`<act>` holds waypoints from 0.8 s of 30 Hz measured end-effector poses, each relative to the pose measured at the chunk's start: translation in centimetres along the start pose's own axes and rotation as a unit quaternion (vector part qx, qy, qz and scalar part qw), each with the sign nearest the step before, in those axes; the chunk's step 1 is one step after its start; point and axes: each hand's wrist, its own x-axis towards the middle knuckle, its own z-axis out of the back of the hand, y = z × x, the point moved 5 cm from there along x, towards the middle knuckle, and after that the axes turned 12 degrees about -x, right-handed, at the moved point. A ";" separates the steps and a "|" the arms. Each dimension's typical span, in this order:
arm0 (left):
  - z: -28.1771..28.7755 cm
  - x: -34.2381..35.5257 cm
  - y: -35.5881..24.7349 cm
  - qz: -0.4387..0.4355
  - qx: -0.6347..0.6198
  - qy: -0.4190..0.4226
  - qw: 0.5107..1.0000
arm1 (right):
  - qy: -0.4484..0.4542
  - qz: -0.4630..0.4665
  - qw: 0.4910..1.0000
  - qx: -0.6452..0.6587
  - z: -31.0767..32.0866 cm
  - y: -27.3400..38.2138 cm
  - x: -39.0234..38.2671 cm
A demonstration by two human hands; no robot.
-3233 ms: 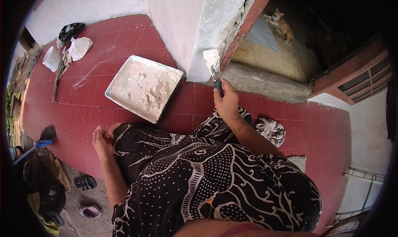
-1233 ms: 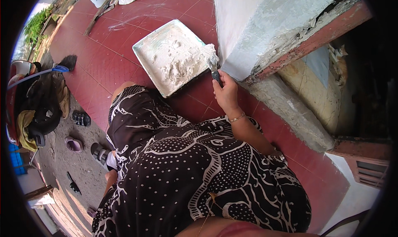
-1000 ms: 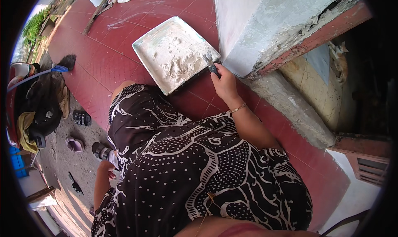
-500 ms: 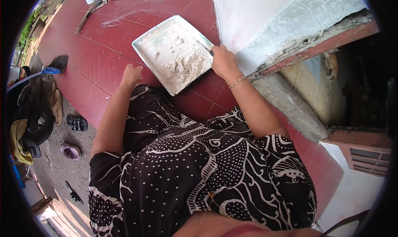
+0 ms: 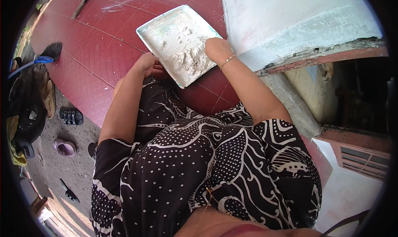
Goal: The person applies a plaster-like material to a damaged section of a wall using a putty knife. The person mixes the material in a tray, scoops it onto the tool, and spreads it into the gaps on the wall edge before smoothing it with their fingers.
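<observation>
A shallow white rectangular tray (image 5: 150, 50) lies tilted to my view on the red floor, holding a creamy white paste (image 5: 188, 59) that is lumpy in the middle and smeared thin at the far side. My right hand (image 5: 218, 50) is closed over the tray's right side. The dark-handled scraper it grips shows half a second ago, but the hand covers it now. My left hand (image 5: 149, 64) is beside the tray's left edge, fingers curled, with nothing visible in them; whether they touch the rim I cannot tell.
A plastered white wall (image 5: 269, 21) with a crumbling lower edge stands at the right, beside a dark opening. On the left are a broom (image 5: 52, 51), sandals (image 5: 71, 116) and a lilac clog (image 5: 64, 147) on rough ground. A wooden stick (image 5: 85, 3) lies at the far left.
My right hand has moved left over the tray, hiding the scraper. My left hand has moved right, close to the tray's edge. The view has shifted slightly.
</observation>
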 end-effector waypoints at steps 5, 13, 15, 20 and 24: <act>-0.4 -0.8 0.1 -0.005 0.076 -0.029 0.997 | 0.055 0.058 0.996 -0.042 3.1 0.9 -1.3; -2.0 -0.5 -0.3 -0.043 0.048 -0.043 0.997 | 0.032 -0.045 0.998 0.013 -1.0 -1.9 2.1; -0.5 0.3 0.2 -0.043 0.040 -0.037 0.998 | 0.026 -0.021 0.999 0.025 -1.1 0.2 -0.4; -0.3 -0.1 0.2 -0.046 0.042 -0.035 0.997 | 0.038 0.051 0.998 0.018 1.3 0.5 -3.5; -0.1 0.5 0.3 -0.053 0.022 -0.042 0.997 | -0.026 0.044 0.998 0.034 3.3 0.3 -2.5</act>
